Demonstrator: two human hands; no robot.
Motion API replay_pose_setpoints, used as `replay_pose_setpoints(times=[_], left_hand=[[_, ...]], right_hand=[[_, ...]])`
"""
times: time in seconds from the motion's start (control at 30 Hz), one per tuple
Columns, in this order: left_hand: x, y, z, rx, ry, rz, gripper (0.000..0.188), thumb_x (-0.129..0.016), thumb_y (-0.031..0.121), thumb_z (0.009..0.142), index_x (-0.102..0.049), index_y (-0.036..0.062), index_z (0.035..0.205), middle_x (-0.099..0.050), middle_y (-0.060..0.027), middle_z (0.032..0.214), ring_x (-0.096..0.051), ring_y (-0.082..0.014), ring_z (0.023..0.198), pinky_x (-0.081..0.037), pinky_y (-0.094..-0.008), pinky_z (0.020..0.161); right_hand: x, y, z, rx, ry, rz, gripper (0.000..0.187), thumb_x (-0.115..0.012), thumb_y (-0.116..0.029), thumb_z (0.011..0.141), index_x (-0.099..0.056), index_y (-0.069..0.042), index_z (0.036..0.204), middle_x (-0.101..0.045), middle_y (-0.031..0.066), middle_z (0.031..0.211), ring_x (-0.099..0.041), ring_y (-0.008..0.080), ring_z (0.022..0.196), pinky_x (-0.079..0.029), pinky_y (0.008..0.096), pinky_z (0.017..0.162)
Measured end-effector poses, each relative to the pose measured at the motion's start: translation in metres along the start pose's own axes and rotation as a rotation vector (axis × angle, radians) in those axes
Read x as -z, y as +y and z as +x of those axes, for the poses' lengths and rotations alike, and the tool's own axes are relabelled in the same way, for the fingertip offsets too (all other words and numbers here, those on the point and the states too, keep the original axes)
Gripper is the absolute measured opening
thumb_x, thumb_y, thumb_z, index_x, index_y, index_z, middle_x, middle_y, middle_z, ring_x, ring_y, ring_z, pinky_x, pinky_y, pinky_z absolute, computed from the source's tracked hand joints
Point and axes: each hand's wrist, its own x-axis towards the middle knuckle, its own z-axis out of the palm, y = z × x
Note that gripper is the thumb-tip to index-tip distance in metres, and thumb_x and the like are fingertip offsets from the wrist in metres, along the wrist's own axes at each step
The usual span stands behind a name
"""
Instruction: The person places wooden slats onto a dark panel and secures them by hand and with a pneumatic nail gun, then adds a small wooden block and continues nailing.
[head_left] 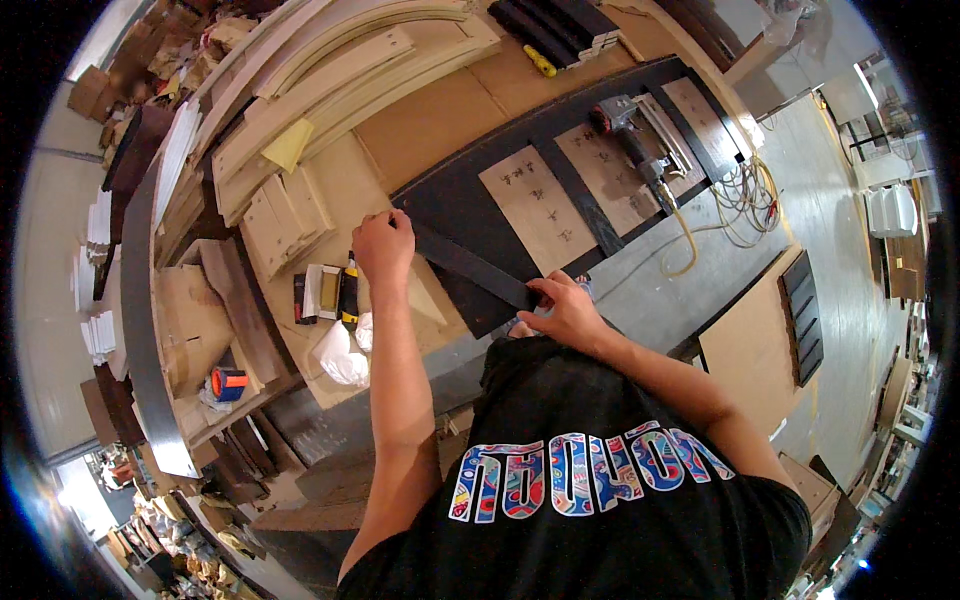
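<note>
My left hand (385,245) is closed in a pinch, thumb and fingertips on the far end of a long, narrow, flat black strip (470,267). My right hand (563,305) pinches its near end, thumb against the fingers, the palm partly open. Gripping both ends probably keeps the strip from swinging and lets me set its angle. It slants over the bare left part of a large flat black panel with tan rectangular sections (455,205); whether it rests there or hangs just above, I cannot tell.

A silver-and-dark pneumatic nail gun (628,130) lies across the panel's right half, likely parked there to be reachable while both hands are occupied. Its thin yellow hose (691,240) drops past the near edge, so little of it crosses the surface. By my left forearm, a crumpled white plastic bag (342,355) sits on the tan board tabletop (400,130), apart from the panel, presumably to leave its surface free.
</note>
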Motion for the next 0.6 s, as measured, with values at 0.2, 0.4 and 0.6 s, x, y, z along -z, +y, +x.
replay_pose_setpoints(times=[0.2, 0.4, 0.6], left_hand=[[-0.027, -0.011, 0.008, -0.05, -0.018, -0.241, 0.035, -0.068, 0.03, 0.091, -0.081, 0.0044, 0.11, -0.074, -0.0243, 0.104, -0.071, -0.0413, 0.1, -0.055, -0.0479, 0.095], [-0.035, 0.002, 0.013, -0.048, -0.016, -0.294, 0.035, -0.068, 0.029, 0.09, -0.081, 0.0042, 0.11, -0.074, -0.0241, 0.106, -0.071, -0.0413, 0.102, -0.055, -0.0474, 0.096], [-0.042, 0.021, 0.024, -0.135, -0.011, -0.403, 0.034, -0.068, 0.027, 0.09, -0.08, 0.0046, 0.112, -0.074, -0.0221, 0.113, -0.07, -0.0378, 0.109, -0.054, -0.0434, 0.1]], right_hand=[[0.007, -0.013, -0.003, -0.089, -0.065, 0.121, 0.062, -0.088, -0.021, 0.081, -0.065, -0.001, 0.135, -0.061, 0.0161, 0.118, -0.067, 0.0287, 0.099, -0.056, 0.0372, 0.089], [0.004, -0.004, -0.017, -0.045, -0.065, 0.248, 0.059, -0.079, -0.004, 0.087, -0.061, -0.004, 0.143, -0.056, 0.0162, 0.128, -0.069, 0.0277, 0.102, -0.057, 0.037, 0.092], [0.004, 0.014, -0.015, 0.024, 0.097, 0.122, 0.05, -0.077, -0.005, 0.088, -0.068, -0.01, 0.137, -0.065, 0.0136, 0.12, -0.072, 0.0308, 0.099, -0.058, 0.0402, 0.087]])
